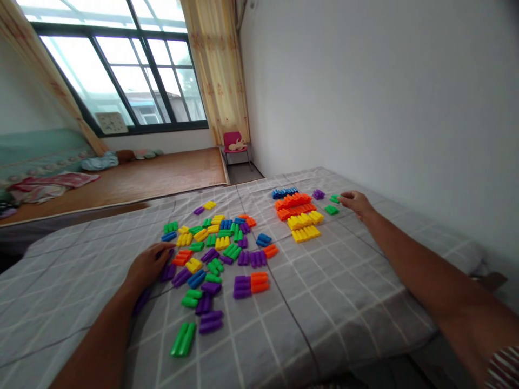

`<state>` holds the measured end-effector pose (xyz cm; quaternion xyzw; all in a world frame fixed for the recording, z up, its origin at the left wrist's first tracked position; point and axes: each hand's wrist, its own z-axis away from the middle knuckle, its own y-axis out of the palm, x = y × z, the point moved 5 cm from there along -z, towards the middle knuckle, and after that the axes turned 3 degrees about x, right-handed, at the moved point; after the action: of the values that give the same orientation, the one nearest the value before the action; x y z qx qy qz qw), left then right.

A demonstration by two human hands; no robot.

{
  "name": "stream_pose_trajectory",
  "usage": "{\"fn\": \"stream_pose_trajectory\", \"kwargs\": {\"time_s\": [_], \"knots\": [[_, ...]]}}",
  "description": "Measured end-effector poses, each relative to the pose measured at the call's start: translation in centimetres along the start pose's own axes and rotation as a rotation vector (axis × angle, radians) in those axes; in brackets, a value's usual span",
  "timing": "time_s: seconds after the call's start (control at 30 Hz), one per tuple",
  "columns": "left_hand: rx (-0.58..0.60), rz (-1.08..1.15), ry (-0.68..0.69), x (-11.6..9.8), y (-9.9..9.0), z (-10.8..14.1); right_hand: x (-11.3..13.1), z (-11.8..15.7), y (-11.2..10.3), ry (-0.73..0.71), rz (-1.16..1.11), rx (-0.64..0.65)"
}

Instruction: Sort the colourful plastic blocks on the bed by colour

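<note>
On the right side of the bed, my right hand (357, 203) pinches the end of a small green plastic block (334, 199) made of joined tubes. Just below it lies another green block (331, 209), with a purple block (318, 194) to the left. My left hand (151, 261) rests at the left edge of a loose spread of mixed blocks, its fingers loosely bent and apart. Beneath its fingertips is a purple block (167, 272), partly covered by the hand. An orange block (182, 257) lies right beside those fingers.
Rows of blue (285, 193), orange (293, 206) and yellow blocks (305, 227) lie grouped by colour right of centre. A grey checked sheet (284, 335) covers the bed. Beyond are a white wall (365, 92), a pink chair (232, 139) and a wooden platform (174, 170).
</note>
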<state>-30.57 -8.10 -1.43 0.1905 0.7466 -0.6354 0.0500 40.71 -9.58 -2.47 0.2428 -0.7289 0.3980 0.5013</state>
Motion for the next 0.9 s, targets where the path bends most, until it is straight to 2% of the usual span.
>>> {"fn": "stream_pose_trajectory", "kwargs": {"time_s": [0.1, 0.2, 0.33, 0.5, 0.63, 0.7, 0.8, 0.9], "knots": [[0.003, -0.013, 0.003, 0.2, 0.1, 0.0, 0.6, 0.3, 1.1, -0.096, 0.224, 0.025], [0.004, -0.017, 0.011, 0.1, 0.1, 0.1, 0.2, 0.8, 1.3, -0.09, 0.379, 0.088], [0.009, -0.024, 0.004, -0.1, 0.0, 0.2, -0.4, 1.0, 0.8, -0.055, 0.432, 0.155], [0.001, 0.002, 0.013, -0.1, 0.0, 0.1, 0.4, 1.0, -0.4, -0.069, 0.421, 0.128], [-0.005, 0.014, 0.036, 0.0, 0.1, 0.0, 1.0, 1.8, 0.6, -0.141, 0.411, 0.333], [-0.015, 0.015, 0.038, -0.2, 0.1, 0.2, 0.8, 1.9, 1.3, -0.19, 0.456, 0.392], [-0.023, 0.027, 0.04, -0.8, 0.0, 0.6, -0.3, 1.2, 1.7, -0.221, 0.555, 0.336], [-0.031, 0.064, 0.06, -1.2, 0.1, 0.8, -1.4, 0.0, 1.7, -0.183, 0.616, 0.316]]}}
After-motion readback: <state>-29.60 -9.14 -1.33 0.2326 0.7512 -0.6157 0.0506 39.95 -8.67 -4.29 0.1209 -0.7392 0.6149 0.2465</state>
